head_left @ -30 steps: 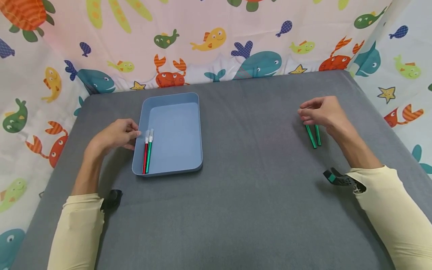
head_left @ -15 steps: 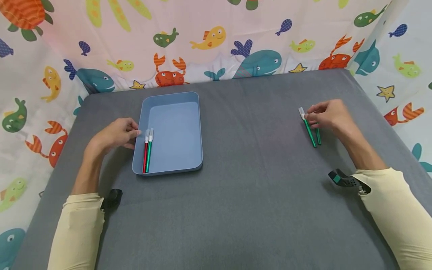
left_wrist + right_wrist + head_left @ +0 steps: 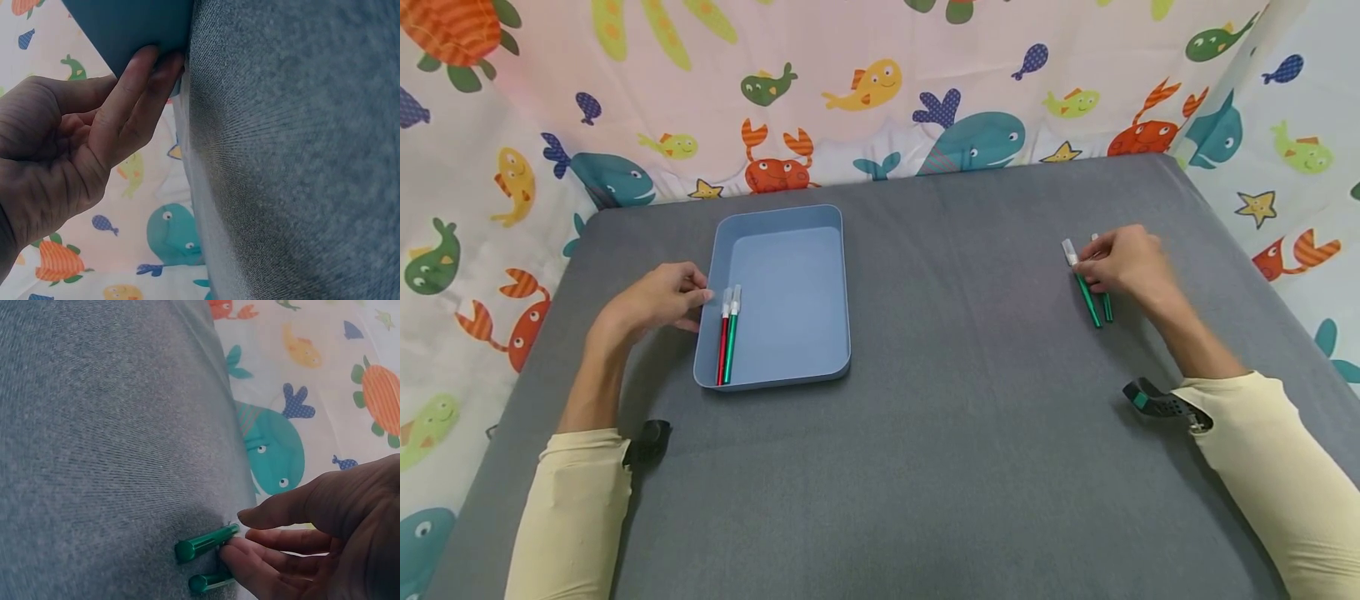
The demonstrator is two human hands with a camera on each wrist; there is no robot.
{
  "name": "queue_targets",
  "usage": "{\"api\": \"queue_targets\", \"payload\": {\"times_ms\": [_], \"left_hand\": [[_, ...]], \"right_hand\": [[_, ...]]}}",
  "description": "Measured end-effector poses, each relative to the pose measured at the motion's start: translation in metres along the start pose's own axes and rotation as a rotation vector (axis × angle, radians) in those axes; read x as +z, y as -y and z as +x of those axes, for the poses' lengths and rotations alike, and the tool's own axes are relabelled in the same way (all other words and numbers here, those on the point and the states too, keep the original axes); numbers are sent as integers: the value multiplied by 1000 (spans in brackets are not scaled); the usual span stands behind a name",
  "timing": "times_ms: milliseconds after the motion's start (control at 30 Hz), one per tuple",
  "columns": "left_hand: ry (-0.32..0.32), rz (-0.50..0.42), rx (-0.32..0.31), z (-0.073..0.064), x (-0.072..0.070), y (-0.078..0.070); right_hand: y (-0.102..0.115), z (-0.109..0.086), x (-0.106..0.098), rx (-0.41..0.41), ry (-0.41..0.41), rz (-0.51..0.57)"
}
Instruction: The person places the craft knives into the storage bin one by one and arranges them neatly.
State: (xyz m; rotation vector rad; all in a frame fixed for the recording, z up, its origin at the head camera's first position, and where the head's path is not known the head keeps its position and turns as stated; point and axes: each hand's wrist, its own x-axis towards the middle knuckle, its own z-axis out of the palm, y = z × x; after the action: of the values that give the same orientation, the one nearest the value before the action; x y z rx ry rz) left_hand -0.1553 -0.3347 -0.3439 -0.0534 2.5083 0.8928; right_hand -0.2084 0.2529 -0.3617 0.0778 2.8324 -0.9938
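Observation:
My left hand point(image 3: 658, 298) holds the left side of a blue tray point(image 3: 793, 292), its thumb at the rim. In the left wrist view, fingertips press the tray's outer wall point(image 3: 134, 22). Inside the tray a red marker point(image 3: 723, 350) and a green marker point(image 3: 731, 346) lie side by side, caps pointing away. Over on the right, my right hand point(image 3: 1129, 260) pinches a green marker point(image 3: 1087, 302) near its whitish cap. A second green marker point(image 3: 1108, 308) lies just right of it, partly hidden under the fingers. Both green barrels point(image 3: 206, 542) show in the right wrist view.
Grey cloth covers the table point(image 3: 925, 433). A curtain point(image 3: 880, 50) printed with sea animals hangs along the back and both sides. A black wrist device point(image 3: 1161, 402) sits at my right cuff, another point(image 3: 651, 442) at my left.
My right hand has drawn back off the caps, then closed in on the left green marker, which has shifted very slightly leftward. The left hand and tray have stayed put.

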Motion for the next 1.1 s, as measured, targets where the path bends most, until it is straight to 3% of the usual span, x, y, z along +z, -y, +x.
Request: {"api": "queue_targets", "payload": {"times_ms": [433,1100], "left_hand": [[3,-5,-2,-1,0,1],[4,-21,16,-1,1,0]], "right_hand": [[6,0,6,-44,-16,-191],[9,0,10,-15,-25,-155]]}}
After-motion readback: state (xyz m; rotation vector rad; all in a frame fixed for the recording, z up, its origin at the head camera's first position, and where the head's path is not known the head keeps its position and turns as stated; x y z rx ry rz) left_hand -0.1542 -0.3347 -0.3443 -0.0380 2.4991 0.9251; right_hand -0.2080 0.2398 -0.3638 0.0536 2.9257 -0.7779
